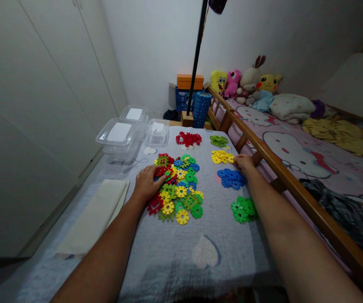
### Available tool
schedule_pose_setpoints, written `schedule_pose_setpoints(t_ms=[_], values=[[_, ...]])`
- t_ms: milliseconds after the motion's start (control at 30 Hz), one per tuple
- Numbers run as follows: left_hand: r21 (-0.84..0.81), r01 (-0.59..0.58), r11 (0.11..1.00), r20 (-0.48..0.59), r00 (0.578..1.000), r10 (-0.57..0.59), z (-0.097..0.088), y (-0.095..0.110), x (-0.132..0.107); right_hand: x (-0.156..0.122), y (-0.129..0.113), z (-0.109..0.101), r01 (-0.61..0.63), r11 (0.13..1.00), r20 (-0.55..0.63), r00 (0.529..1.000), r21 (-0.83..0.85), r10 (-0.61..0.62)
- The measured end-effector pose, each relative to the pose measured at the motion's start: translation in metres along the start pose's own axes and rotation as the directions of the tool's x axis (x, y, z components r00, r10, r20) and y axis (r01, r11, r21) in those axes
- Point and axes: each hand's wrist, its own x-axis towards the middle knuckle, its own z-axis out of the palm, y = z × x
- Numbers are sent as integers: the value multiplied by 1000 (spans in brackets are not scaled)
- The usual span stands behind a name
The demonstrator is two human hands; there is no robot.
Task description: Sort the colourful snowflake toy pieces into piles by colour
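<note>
A mixed heap of flat plastic interlocking pieces [181,192], notched discs and square lattices in red, yellow, blue and green, lies mid-table. My left hand [147,184] rests at its left edge on red pieces, thumb apart from the fingers. Sorted by colour, groups run down the right side: red pieces [188,139], light green pieces [218,141], yellow discs [221,157], blue discs [231,179] and green discs [243,209]. My right hand [245,163] is at the right end of the yellow group, fingers drawn together; what they hold, if anything, is hidden.
Clear lidded plastic boxes [118,134] stand at the back left. A folded cream cloth [94,216] lies left of my forearm. Along the right runs a wooden bed rail [263,153], with plush toys [250,80] beyond. A black pole [197,59] rises behind the table.
</note>
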Motion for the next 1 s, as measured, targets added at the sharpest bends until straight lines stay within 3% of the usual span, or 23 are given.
schedule_pose_setpoints(t_ms=[567, 667, 767, 867, 1000], values=[[-19, -13, 1000, 0, 1000, 13, 1, -2, 1, -6, 2, -3, 24, 1000, -30, 999, 19, -23], [-13, -5, 1000, 0, 1000, 5, 1, -2, 0, -14, -8, -2, 96, 995, -28, 995, 20, -96], [-2, -1, 1000, 3, 1000, 1, 0, -1, 0, -29, -27, 7, 220, 973, 63, 973, 62, -224], [-1, 3, 1000, 2, 1000, -3, 0, 0, 0, -54, -47, 24, 325, 942, 304, 891, 91, -336], [-22, 0, 1000, -1, 1000, 0, 0, -1, 0, -87, -64, 56, 578, 815, 600, 666, -38, -444]])
